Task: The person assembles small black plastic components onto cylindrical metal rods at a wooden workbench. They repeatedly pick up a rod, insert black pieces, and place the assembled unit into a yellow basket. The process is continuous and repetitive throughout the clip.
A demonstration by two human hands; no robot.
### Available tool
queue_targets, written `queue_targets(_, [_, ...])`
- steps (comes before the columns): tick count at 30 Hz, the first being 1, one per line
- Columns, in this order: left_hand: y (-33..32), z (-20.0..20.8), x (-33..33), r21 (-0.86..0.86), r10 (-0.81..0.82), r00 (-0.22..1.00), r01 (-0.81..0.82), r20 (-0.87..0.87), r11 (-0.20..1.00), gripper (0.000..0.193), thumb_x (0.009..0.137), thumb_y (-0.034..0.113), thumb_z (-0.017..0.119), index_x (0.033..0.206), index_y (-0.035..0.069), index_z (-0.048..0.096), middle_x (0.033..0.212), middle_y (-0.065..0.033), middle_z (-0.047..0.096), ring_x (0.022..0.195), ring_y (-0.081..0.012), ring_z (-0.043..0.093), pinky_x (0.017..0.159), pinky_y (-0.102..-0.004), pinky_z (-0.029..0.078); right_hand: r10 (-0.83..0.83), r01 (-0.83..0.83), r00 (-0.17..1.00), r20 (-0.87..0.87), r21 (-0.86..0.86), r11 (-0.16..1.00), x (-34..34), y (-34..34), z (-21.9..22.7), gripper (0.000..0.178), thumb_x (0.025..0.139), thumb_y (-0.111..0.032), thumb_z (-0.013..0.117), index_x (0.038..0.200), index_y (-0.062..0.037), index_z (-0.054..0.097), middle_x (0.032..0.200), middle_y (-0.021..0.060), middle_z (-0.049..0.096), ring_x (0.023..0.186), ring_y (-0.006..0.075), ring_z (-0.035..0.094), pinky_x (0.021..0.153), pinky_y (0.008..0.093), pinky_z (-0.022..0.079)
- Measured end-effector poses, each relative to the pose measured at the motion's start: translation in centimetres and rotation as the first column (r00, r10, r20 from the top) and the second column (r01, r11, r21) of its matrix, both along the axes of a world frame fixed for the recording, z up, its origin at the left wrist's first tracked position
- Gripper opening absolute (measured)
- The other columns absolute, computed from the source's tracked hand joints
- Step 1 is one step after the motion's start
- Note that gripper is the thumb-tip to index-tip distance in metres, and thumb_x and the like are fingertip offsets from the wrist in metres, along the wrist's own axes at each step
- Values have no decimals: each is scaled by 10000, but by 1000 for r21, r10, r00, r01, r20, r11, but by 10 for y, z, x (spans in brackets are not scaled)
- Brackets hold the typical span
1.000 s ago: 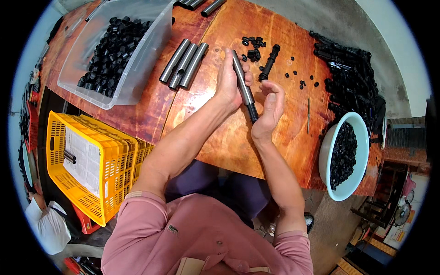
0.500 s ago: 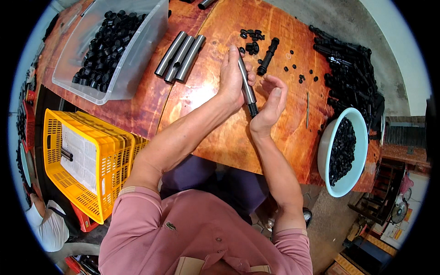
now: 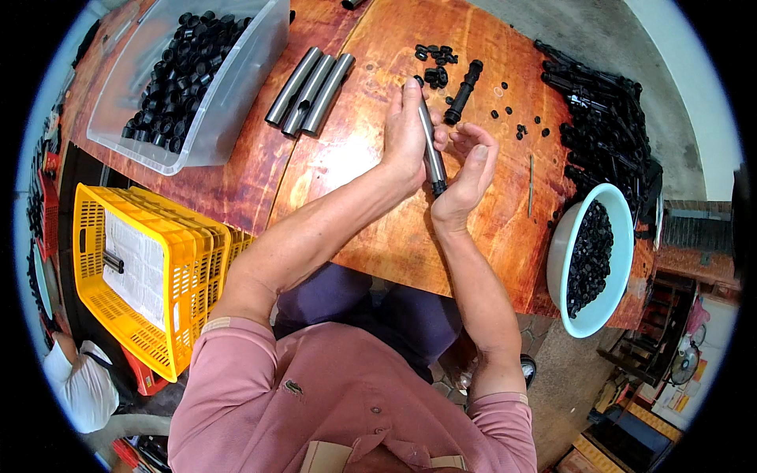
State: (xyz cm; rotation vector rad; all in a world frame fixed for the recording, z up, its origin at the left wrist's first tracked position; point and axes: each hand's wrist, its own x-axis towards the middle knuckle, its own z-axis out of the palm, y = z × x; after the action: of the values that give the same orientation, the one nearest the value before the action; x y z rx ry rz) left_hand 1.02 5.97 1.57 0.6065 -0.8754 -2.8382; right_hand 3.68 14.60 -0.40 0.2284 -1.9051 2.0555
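A shiny metal tube (image 3: 432, 146) lies aslant in my left hand (image 3: 407, 135), whose fingers wrap around it with the thumb along its far end. From the tube's near end a short black piece (image 3: 438, 188) sticks out. The heel of my right hand (image 3: 464, 189) rests against that black end. Its fingers are loosely curved and apart, gripping nothing. Just beyond my hands lies a slim black ribbed rod (image 3: 464, 93), with small black rings and caps (image 3: 436, 55) scattered around it. Several metal tubes (image 3: 309, 91) lie side by side to the left of my left hand.
A clear plastic bin (image 3: 229, 110) of black caps stands at the far left of the wooden table (image 3: 347, 236). Yellow crates (image 3: 177, 331) stand below it. At right are a pale blue basin (image 3: 561, 264) of small black parts, a heap of black rods (image 3: 603, 126) and a thin metal rod (image 3: 531, 185).
The black piece now sticks out less from the tube's near end, with my right palm still against it. Both hands and the tube have shifted slightly right.
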Motion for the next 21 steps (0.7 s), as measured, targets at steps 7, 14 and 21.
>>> queue_targets(7, [9, -3, 4, 38, -35, 999, 36, -17, 999, 329, 1065, 446, 419, 967, 134, 396, 678, -25, 470, 472, -120, 457, 405, -269, 373, -5, 6, 1000, 26, -41, 999, -4, 2, -4, 498, 1040, -454, 417, 1139, 16, 552, 1029, 105, 560, 976, 186, 542, 907, 363, 432])
queue_targets(14, [11, -4, 6, 66, -3, 1000, 3, -2, 998, 312, 1066, 437, 416, 985, 136, 400, 676, -33, 475, 450, -126, 454, 392, -274, 368, -60, 61, 998, 12, -24, 998, -1, 0, 0, 523, 1039, -485, 406, 1146, 8, 543, 1051, 111, 582, 968, 199, 569, 880, 365, 470])
queue_targets(21, [12, 0, 6, 111, -10, 1000, 10, 4, 994, 345, 1051, 466, 447, 1013, 123, 435, 690, -23, 482, 491, -113, 451, 422, -261, 370, -84, 85, 995, -48, 19, 996, 1, 0, 5, 526, 1029, -482, 437, 1189, 13, 519, 1086, 117, 562, 1030, 210, 546, 921, 380, 444])
